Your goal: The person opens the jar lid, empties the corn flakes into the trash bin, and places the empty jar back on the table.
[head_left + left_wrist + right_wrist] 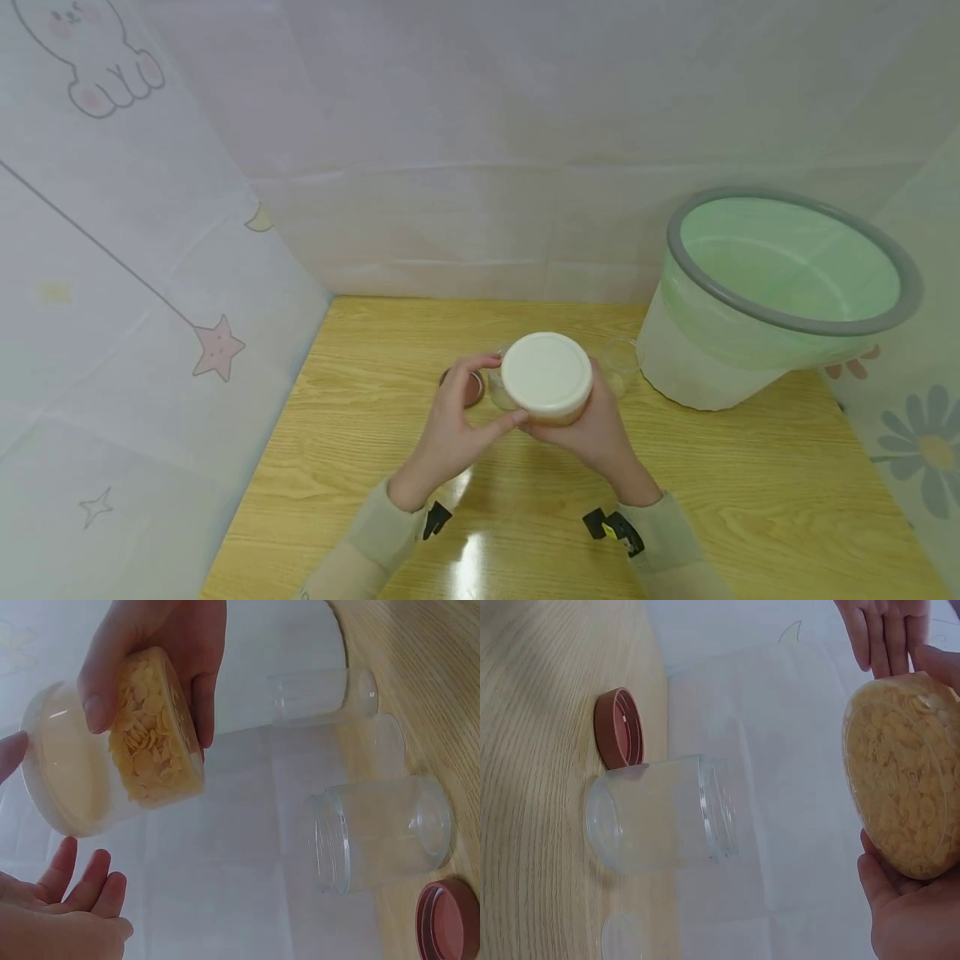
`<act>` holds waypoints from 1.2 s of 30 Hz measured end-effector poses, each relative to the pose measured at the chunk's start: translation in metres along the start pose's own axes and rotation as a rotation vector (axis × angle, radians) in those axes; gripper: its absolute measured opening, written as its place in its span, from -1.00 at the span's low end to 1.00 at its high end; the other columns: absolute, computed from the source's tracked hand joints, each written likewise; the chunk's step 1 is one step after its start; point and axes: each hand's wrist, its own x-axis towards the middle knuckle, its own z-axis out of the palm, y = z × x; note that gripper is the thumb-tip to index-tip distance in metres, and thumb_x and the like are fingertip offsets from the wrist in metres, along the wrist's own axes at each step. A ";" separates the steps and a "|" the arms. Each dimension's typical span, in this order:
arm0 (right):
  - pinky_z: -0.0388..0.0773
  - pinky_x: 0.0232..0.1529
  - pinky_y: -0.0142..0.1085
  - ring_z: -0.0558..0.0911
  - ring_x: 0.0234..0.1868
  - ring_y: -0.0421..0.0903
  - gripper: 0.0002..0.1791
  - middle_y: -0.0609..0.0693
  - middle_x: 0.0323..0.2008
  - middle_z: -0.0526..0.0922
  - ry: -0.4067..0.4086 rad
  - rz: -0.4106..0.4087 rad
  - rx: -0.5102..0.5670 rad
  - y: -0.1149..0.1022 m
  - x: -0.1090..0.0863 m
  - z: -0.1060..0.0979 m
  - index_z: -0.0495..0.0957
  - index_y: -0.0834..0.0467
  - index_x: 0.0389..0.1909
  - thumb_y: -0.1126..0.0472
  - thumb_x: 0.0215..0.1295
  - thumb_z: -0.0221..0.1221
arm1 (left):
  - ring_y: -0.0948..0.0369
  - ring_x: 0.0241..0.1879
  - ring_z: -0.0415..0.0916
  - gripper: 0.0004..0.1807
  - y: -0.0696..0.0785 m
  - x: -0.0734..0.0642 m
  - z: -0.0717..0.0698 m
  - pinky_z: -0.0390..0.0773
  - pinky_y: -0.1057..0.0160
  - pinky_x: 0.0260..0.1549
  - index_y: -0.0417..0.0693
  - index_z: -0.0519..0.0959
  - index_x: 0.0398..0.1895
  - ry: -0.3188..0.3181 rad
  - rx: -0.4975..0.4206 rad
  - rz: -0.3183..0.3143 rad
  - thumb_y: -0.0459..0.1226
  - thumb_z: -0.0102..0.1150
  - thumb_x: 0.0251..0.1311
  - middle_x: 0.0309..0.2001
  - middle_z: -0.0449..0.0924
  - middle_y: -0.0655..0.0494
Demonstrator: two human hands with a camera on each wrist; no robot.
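Note:
A clear jar (154, 742) of yellow flakes, with a white lid (546, 372), is held up above the wooden table. My right hand (596, 429) grips the jar's body, thumb on one side and fingers on the other. At the lid's rim, my left hand (453, 421) pinches with thumb and fingertips. Below stands an uncovered glass jar (660, 814), upright and without contents. Beside it a reddish-brown lid (616, 727) lies on the table. From above, the held jar partly hides the glass jar.
A green and white bin (697, 375) with a grey rim stands at the table's back right. Near it is a clear cylindrical container (311, 697), with a clear round piece (390, 746) next to it. Printed sheets (480, 217) hang behind the wooden table (360, 417).

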 end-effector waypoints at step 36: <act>0.40 0.25 0.09 0.50 0.24 0.02 0.22 0.01 0.26 0.50 -0.088 -0.005 0.019 0.026 -0.010 0.012 0.25 0.08 0.43 0.24 -0.34 0.72 | 0.14 0.31 0.22 0.27 0.001 0.004 0.002 0.41 -0.06 0.22 0.13 0.23 0.53 -0.076 -0.022 -0.067 -0.15 0.81 -0.36 0.40 0.27 0.29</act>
